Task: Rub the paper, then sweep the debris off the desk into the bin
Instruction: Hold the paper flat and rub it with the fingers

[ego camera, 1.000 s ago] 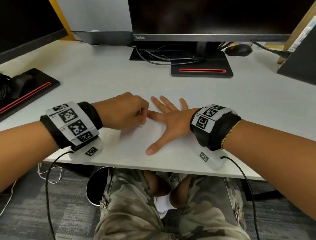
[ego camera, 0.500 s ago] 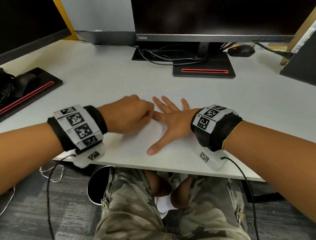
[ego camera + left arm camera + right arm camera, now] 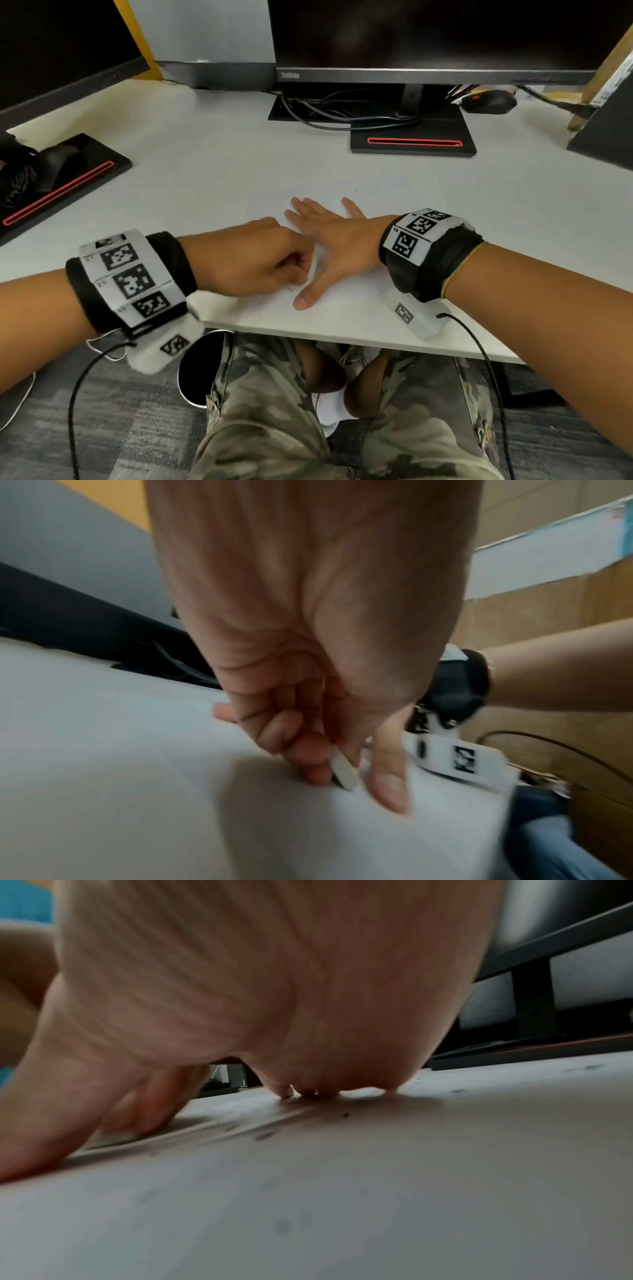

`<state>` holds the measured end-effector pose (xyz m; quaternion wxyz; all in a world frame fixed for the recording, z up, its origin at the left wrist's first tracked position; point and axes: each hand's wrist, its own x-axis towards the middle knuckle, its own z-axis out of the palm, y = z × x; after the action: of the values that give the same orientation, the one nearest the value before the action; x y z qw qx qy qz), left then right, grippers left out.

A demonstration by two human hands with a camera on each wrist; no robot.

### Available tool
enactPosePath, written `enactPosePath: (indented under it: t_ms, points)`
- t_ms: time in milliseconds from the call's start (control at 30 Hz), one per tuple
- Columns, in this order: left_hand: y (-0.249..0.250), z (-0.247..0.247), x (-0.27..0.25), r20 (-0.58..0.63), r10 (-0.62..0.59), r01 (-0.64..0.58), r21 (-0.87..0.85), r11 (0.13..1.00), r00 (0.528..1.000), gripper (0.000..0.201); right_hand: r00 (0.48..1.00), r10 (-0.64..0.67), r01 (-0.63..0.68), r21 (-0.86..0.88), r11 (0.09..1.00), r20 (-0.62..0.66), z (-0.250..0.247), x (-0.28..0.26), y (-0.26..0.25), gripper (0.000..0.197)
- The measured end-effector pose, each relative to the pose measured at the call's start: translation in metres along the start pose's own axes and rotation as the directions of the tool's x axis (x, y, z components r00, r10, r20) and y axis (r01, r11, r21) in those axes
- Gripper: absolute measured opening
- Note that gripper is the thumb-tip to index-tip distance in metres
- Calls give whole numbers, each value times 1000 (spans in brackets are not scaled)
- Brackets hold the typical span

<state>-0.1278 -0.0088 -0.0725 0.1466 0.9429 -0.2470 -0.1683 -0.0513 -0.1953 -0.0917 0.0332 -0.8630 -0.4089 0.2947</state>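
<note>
Paper, a thin white flat sheet (image 3: 342, 294), lies on my pale grey counter (image 3: 212, 178) near the front edge. My left hand (image 3: 260, 260) is curled, its grip pinching a small white flat eraser (image 3: 343, 773) that touches the sheet. My right hand (image 3: 329, 240) lies flat with fingers spread, pressing the sheet down, grasping nothing. Tiny dark crumbs (image 3: 344, 1115) sit on the counter by that palm. A round dark bin (image 3: 195, 370) waits on the floor under the edge. I think hard rubbing could wrinkle or tear the sheet if my flat hand slips. Crumbs could fall past the bin.
</note>
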Motion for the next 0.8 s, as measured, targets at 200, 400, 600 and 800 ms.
enactPosePath:
  t_ms: [200, 400, 600, 800]
  points:
    - [-1, 0, -9, 19, 24, -24, -14, 1000, 1000, 14, 999, 10, -11, 20, 1000, 35, 0, 2, 1, 144]
    - [-20, -11, -10, -76, -69, 71, 16, 997, 995, 15, 999, 16, -16, -8, 1000, 42, 0, 5, 3, 145]
    - [-18, -10, -9, -50, -40, 40, 10, 999, 998, 16, 999, 10, -10, -4, 1000, 38, 0, 5, 2, 145]
    - [-5, -8, -9, 95, -16, 26, -106, 994, 995, 17, 999, -12, 11, 26, 1000, 46, -1, 1, 3, 139]
